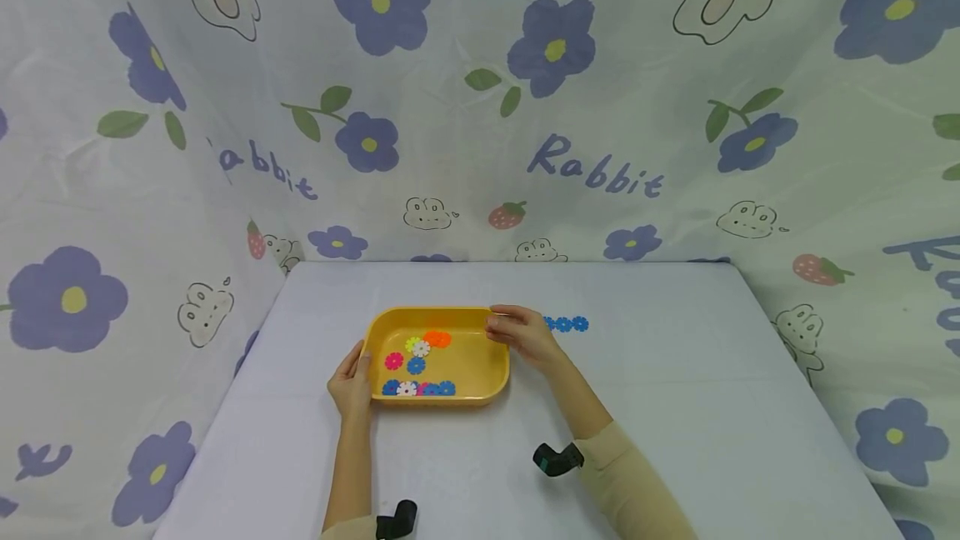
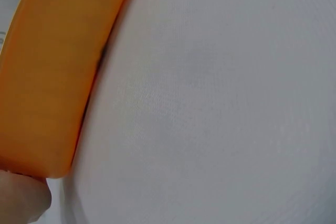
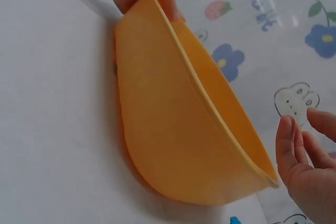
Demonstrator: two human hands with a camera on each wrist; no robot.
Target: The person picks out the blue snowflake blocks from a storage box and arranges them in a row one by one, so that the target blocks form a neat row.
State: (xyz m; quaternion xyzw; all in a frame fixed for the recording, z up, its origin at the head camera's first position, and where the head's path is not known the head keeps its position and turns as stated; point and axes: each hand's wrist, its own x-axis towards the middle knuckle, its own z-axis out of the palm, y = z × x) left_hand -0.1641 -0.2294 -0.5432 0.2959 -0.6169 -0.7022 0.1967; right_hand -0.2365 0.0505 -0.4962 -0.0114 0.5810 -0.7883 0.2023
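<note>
A yellow plastic tray (image 1: 465, 365) holds several small flower-shaped plastic discs, among them a pink disc (image 1: 393, 361), a blue disc (image 1: 416, 366) and orange discs (image 1: 437, 340). My left hand (image 1: 351, 386) grips the tray's left end, thumb at the rim; part of that hand (image 2: 21, 198) shows by the tray's corner in the left wrist view. At the far right corner, my right hand (image 1: 525, 336) has its fingers over the rim in the head view. The right wrist view shows this hand (image 3: 310, 166) with loosely bent fingers beside the rim, nothing between them.
A short row of blue discs (image 1: 566, 324) lies on the white tabletop (image 1: 675, 423) just beyond the right hand. Patterned cloth walls (image 1: 465, 148) stand behind the table and along both sides. Black wrist cameras (image 1: 558, 460) sit at both sleeves.
</note>
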